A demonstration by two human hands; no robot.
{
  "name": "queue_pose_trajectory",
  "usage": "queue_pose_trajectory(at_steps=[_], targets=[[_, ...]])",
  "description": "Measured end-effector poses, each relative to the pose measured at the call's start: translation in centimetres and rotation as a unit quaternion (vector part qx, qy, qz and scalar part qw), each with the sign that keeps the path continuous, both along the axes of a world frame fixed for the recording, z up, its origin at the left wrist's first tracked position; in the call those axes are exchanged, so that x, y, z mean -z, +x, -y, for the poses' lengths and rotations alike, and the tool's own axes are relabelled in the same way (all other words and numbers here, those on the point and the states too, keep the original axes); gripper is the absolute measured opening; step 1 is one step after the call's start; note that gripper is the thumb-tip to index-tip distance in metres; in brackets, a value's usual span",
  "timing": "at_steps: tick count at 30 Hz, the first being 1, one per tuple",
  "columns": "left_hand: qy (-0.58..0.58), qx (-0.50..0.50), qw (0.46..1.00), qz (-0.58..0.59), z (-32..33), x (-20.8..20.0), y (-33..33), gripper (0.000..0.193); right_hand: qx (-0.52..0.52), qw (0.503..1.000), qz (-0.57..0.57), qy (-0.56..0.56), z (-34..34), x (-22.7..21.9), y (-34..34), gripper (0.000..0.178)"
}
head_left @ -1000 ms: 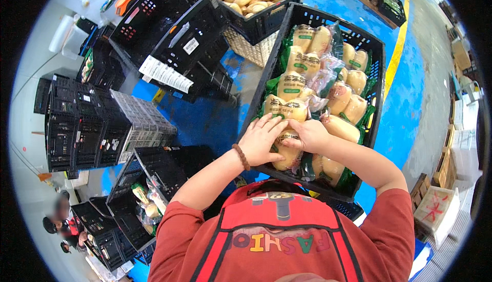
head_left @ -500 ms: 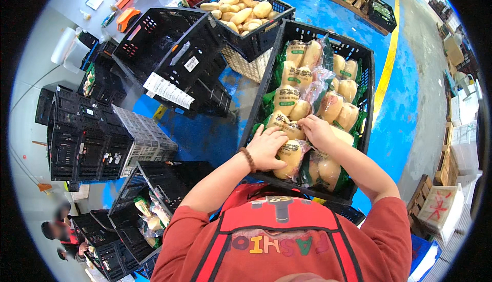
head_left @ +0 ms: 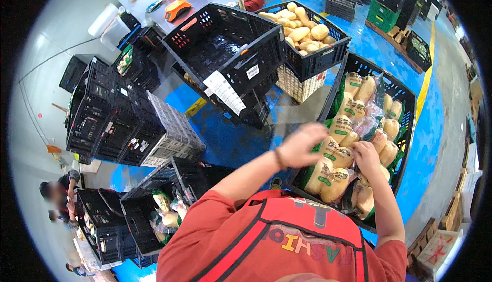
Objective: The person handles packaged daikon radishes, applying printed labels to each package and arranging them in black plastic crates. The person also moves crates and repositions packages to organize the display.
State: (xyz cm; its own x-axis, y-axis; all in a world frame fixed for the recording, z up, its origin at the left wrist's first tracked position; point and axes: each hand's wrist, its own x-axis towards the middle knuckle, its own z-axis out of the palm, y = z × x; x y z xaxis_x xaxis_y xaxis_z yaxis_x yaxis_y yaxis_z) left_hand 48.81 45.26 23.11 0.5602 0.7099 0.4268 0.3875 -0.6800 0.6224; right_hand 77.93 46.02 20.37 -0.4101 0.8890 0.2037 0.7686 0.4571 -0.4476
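A black crate [head_left: 408, 128] in front of me holds clear-and-green bags of pale yellow root vegetables, which look like lotus root, laid in two columns. My right hand [head_left: 367, 158] is over the near part of the crate, its fingers bent and closed on the plastic of a bag of lotus root [head_left: 338, 155] between the columns. My left hand [head_left: 303, 146] is raised at the crate's left side, beside the bags. Motion smears its fingers, so their closing cannot be made out. Nearest me lies another bag [head_left: 330, 182].
Beyond stands a crate of loose pale vegetables [head_left: 307, 33] on a white crate [head_left: 302, 84]. Left of it is a large black crate [head_left: 220, 31] with a paper label. Stacked crates [head_left: 113, 113] and an open crate with bagged vegetables [head_left: 166, 215] stand left. A person [head_left: 64, 195] is at far left.
My left hand has lifted off the near bags and moved to the crate's left side. My right hand stays over the bags. The whole view has swung left, so the crate appears farther right.
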Motion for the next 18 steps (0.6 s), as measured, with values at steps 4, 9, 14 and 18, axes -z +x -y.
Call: queue_pose_trajectory(at_steps=[4,9,14,18], targets=[[0.124,-0.468,0.874,-0.042,-3.7,-5.4,-13.2,0.034,0.087,0.995,-0.056,0.002,1.5,-2.8,-0.1,0.034],[0.041,-0.621,0.704,-0.342,-6.4,-2.8,-26.8,0.047,0.226,0.958,-0.152,-0.086,4.1,-3.9,1.1,0.031],[0.062,-0.505,0.861,0.020,-7.0,0.7,-30.6,0.023,0.289,0.923,-0.221,-0.122,7.9,-3.7,0.8,0.028],[-0.004,-0.413,0.868,0.276,-4.4,-2.8,-22.7,0.018,0.292,0.910,-0.259,-0.138,10.5,-4.1,0.1,0.027]])
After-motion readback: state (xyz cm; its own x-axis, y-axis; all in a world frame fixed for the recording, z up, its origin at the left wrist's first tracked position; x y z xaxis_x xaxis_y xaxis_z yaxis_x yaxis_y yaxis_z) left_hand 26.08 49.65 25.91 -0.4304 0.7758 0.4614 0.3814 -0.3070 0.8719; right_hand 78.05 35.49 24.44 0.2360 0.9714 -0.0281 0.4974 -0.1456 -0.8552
